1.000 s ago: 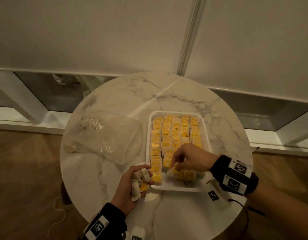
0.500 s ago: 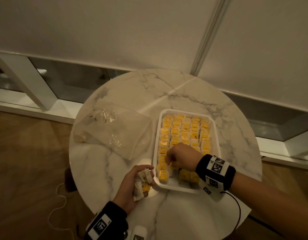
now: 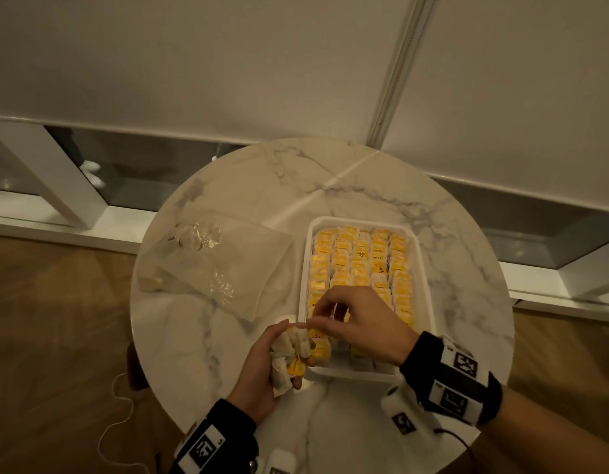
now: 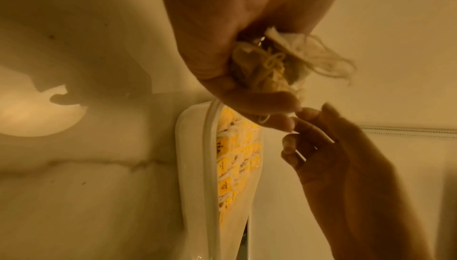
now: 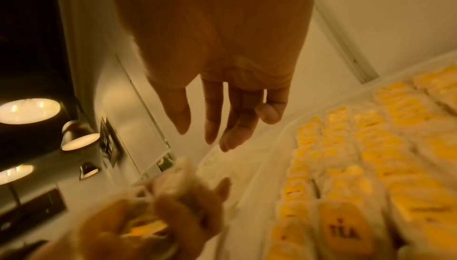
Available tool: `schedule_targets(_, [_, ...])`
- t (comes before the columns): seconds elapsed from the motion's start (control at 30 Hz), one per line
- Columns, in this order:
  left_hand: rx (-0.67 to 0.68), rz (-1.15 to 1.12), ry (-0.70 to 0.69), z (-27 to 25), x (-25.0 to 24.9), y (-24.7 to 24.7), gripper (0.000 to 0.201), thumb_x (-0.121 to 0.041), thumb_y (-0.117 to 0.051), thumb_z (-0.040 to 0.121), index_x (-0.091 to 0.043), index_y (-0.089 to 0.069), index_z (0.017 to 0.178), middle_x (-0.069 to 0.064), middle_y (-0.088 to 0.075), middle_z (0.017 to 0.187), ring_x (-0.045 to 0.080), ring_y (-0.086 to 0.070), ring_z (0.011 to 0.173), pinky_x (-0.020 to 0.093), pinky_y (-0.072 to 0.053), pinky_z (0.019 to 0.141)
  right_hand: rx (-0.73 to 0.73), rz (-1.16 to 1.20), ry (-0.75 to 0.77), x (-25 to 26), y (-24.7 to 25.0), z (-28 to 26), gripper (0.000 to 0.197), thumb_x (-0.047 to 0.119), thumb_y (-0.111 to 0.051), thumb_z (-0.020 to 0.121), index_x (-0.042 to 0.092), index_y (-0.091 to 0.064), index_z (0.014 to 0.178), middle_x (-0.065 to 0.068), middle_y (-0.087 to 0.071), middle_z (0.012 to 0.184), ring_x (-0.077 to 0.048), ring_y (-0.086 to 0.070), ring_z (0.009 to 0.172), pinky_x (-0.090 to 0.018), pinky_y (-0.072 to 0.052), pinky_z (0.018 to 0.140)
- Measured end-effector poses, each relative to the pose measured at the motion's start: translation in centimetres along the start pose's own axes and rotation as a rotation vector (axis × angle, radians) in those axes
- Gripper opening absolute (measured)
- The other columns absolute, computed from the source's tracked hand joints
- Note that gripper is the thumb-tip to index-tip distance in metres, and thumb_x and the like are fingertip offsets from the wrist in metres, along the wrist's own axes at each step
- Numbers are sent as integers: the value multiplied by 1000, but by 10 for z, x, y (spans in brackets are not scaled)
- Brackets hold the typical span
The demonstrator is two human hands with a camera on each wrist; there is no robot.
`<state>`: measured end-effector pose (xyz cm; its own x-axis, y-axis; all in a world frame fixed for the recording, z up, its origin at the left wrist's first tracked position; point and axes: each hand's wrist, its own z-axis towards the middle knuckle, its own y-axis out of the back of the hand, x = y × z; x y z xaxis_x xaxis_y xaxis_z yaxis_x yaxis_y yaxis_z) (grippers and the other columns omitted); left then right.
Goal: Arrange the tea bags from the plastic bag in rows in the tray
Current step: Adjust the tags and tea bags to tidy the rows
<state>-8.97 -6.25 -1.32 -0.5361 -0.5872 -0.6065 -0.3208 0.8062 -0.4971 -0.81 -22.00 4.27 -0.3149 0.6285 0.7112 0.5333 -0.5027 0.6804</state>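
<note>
A white tray (image 3: 304, 268) on the round marble table (image 3: 330, 186) holds rows of yellow-tagged tea bags (image 3: 359, 265). My left hand (image 3: 296, 352) hovers just left of the tray's near corner and grips a bunch of tea bags (image 3: 280, 378) with loose strings (image 4: 329, 64). My right hand (image 3: 321, 314) reaches over the tray's near left part, its fingers straight and holding nothing, and the fingertips (image 4: 305, 112) touch my left hand's fingertips (image 4: 284, 125). In the right wrist view the right fingers (image 5: 212, 133) hang above the blurred bunch (image 5: 148, 227).
A crumpled clear plastic bag (image 3: 227, 265) lies flat on the table, left of the tray, with a small pale item (image 3: 152, 283) at its far left end. A thin cable (image 3: 118, 405) trails on the wooden floor. A window ledge and blinds stand behind the table.
My right hand has left the near rows of the tray and moved left to meet my left hand. The left hand keeps its hold on the bunch.
</note>
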Motion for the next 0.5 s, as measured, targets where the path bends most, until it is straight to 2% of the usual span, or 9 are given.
schedule_targets(0.07, [-8,16,-2,1,0,-4,36,-31,-43,97,-4,-66,101,12,-65,68,18,-58,49,22,-39,36,38,-36,-35,7,-9,-9,33,58,-65,82,26,-71,90,12,-64,84,-5,-58,75,-21,-49,64])
schedule_targets(0.1, [-8,28,-4,0,0,-7,34,-29,-42,98,-5,-66,99,10,-65,65,17,-58,47,22,-39,36,27,-68,-40,7,-13,-13,33,57,-65,82,26,-71,88,12,-63,82,-5,-57,74,-24,-50,64])
schedule_targets(0.2, [7,62,-6,-1,1,-14,32,-25,-40,99,-3,-63,102,6,-63,59,15,-58,44,20,-37,36,-85,-2,-40,1,-18,-20,17,36,-66,86,20,-72,83,8,-65,73,-9,-58,69,-34,-51,66])
schedule_targets(0.3, [-1,94,-3,-1,3,-13,30,-30,-47,95,-5,-63,91,10,-65,64,17,-60,50,21,-34,37,-179,227,-97,-9,-15,-26,9,19,-68,86,19,-71,78,8,-66,70,-5,-59,66,-22,-48,63])
schedule_targets(0.37, [16,120,7,-1,4,-13,30,-36,-56,83,-9,-69,82,13,-66,73,19,-56,55,21,-32,41,-248,348,-125,-14,-12,-32,10,11,-70,85,17,-70,76,5,-67,70,-2,-58,65,-15,-44,63])
schedule_targets(0.43, [33,122,7,-3,3,-16,30,-40,-58,76,-15,-74,73,13,-63,73,20,-52,55,21,-31,41,-305,487,-147,-18,-13,-37,8,4,-70,84,9,-70,79,-5,-68,71,-8,-61,65,-18,-46,63])
schedule_targets(0.47, [36,108,-6,-3,3,-18,31,-41,-58,77,-16,-76,74,13,-61,70,20,-52,52,20,-32,39,-329,556,-157,-21,-15,-40,6,2,-69,85,6,-69,80,-9,-68,72,-12,-62,65,-21,-48,64])
schedule_targets(0.5, [34,90,-27,-3,3,-20,34,-42,-57,81,-15,-76,82,13,-61,68,19,-53,49,19,-33,37,-354,615,-165,-24,-18,-42,6,1,-69,85,4,-69,81,-10,-68,71,-15,-63,65,-24,-50,64])
